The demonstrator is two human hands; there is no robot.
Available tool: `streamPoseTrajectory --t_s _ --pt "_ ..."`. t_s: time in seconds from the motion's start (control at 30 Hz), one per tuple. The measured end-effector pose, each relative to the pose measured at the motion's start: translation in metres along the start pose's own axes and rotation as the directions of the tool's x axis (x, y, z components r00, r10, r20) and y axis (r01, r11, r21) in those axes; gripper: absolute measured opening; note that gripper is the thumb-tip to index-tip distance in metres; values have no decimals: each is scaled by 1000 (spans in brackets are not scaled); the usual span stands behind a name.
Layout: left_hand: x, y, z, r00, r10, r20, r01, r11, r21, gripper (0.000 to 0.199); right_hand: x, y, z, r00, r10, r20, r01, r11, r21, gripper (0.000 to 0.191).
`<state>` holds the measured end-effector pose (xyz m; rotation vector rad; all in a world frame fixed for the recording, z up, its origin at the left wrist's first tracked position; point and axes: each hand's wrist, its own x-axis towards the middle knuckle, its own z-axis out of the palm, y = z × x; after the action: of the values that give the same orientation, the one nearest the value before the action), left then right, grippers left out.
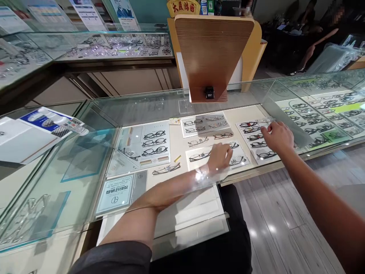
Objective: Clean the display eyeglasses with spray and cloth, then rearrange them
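The right grip [275, 137], holding nothing that shows, sits just beside the card of black eyeglass frames [251, 139], whose long axis runs away from the person, while the left grip [219, 156] lies farther left of it, both grips' clench impossible to tell.

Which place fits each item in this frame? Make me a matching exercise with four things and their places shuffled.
Things:
1. right hand
2. left hand
3. blue-and-white leaflet
4. wooden panel with a black lock

Places:
A. rising behind the display case
B. over a white card of spectacle frames mid-counter
C. lying on the glass top at far left
D. over a card of spectacle frames at the right

Pairs: 1-D, 2-B, 3-C, 4-A
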<state>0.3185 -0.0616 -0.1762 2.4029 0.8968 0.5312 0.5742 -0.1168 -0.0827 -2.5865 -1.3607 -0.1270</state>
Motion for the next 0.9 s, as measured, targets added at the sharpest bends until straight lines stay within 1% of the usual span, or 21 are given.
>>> streamPoseTrajectory --t_s 0.07,0.13,0.2,0.27,0.33,0.37,0.43,0.47,0.5,0.53,0.57,0.6,0.63,0.67,0.7,0.73,0.77,0.8,0.83,0.9 --pt "-35 14 2 998 -5 67 7 999 -33 39 0 0 0 1000 -7 -3 7 1000 0 36" --pt "-67 20 -3 991 -64 115 70 996 -48 43 1 1 0 1000 -17 -9 17 1000 1 36" --pt "-94 23 -15 976 -137 170 148 988 -53 46 1 2 1 1000 -18 -13 18 1000 7 37" --pt "-118 24 -34 948 -197 251 218 974 -59 49 1 4 1 1000 -6 -16 6 1000 17 38" --pt "-140 26 -64 903 -219 370 264 962 -75 51 0 6 1 1000 -5 -27 6 1000 26 39" --pt "-152 28 -82 872 -202 446 268 959 -88 50 -1 7 1 999 -16 -46 17 999 28 38" --pt "-182 37 -125 792 -159 590 280 953 -119 51 -6 8 -1 994 -44 -103 48 998 33 34" --pt "-200 42 -147 735 -131 665 287 949 -130 52 -11 8 -2 991 -56 -124 61 997 39 33" --pt "-221 48 -167 695 -123 709 269 958 -96 52 -16 8 -2 989 -60 -136 67 997 44 32" --pt "-244 54 -184 725 -145 673 215 976 -21 56 -23 8 -3 988 -62 -138 69 996 51 32" --pt "-268 57 -197 793 -153 590 133 988 77 66 -30 7 -3 989 -61 -132 69 996 61 32" --pt "-292 59 -206 865 -132 484 46 981 187 70 -38 7 -3 991 -61 -123 70 995 74 33" --pt "-314 57 -211 930 -104 351 -12 949 314 65 -46 6 -3 991 -63 -118 74 993 92 34" --pt "-334 52 -213 968 -100 232 -16 891 453 57 -54 6 -2 991 -67 -115 80 990 112 35" --pt "-350 45 -212 988 -89 128 2 828 561 57 -61 5 -1 991 -71 -114 86 987 134 35" --pt "-362 36 -211 996 -78 45 33 776 630 57 -66 5 0 991 -71 -116 88 984 152 36" --pt "-371 27 -209 996 -78 -36 82 736 672 57 -71 4 1 990 -69 -120 88 982 165 36" --pt "-377 17 -207 990 -78 -116 137 711 689 62 -73 3 2 990 -64 -125 86 981 175 37" --pt "-380 9 -206 982 -83 -167 177 700 692 71 -75 3 2 990 -58 -131 82 980 183 39" --pt "-382 -4 -206 971 -90 -221 220 699 681 83 -75 2 4 988 -22 -154 51 980 190 46"
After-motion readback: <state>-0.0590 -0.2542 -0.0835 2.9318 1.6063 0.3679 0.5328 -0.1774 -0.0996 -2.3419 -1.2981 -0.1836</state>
